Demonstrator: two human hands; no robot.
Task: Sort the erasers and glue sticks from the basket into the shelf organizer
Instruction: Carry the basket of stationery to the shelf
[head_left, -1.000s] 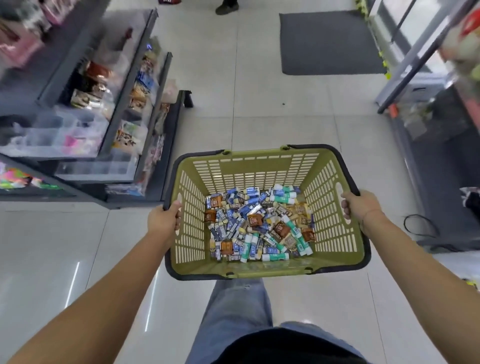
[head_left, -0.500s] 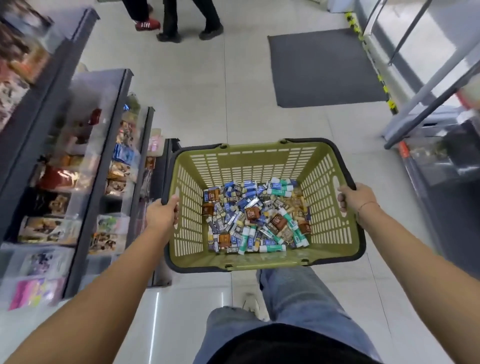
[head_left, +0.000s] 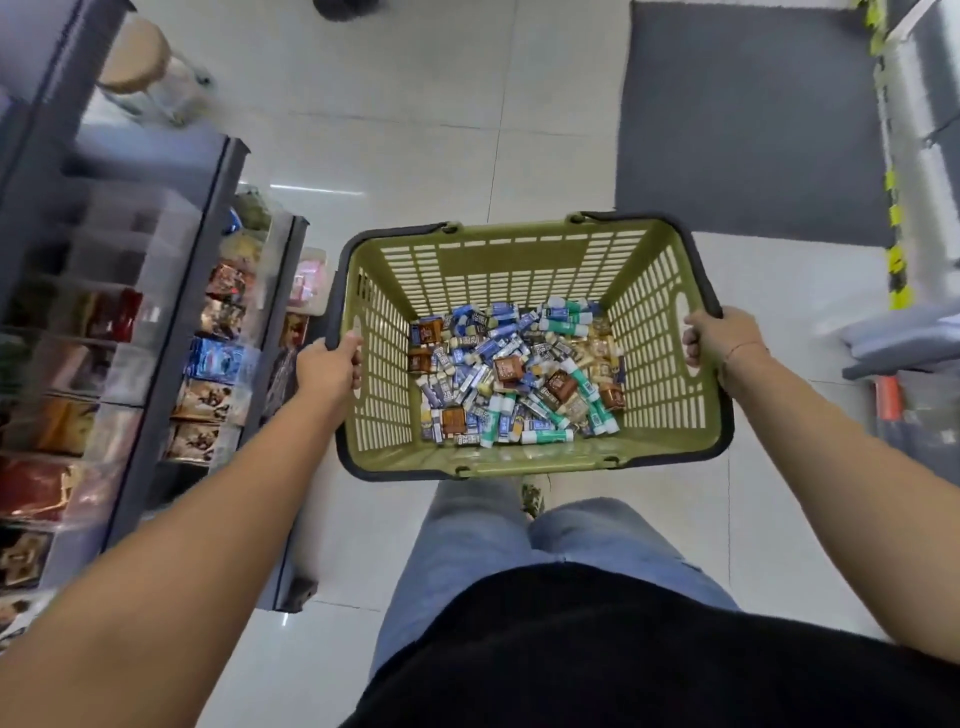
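The step in hand, as I judge it, is to bring the basket to the shelf on the person's left, and no sorting has begun. Both hands are closed on the basket: the left hand grips the left rim and the right hand grips the right rim, and the basket hangs above the tiled floor, just beside the shelf. To do this well, the basket should be kept level so that the loose pile does not slide to one side. It should then be put down close to the shelf, because one hand must be free to pick.

Inside the basket lies one mixed heap on the bottom. There are glue sticks in white with green ends, and small wrapped erasers in blue and brown, all lying across each other. The shelf carries clear plastic compartments. They are blurred, so I cannot tell which ones are meant for these goods.
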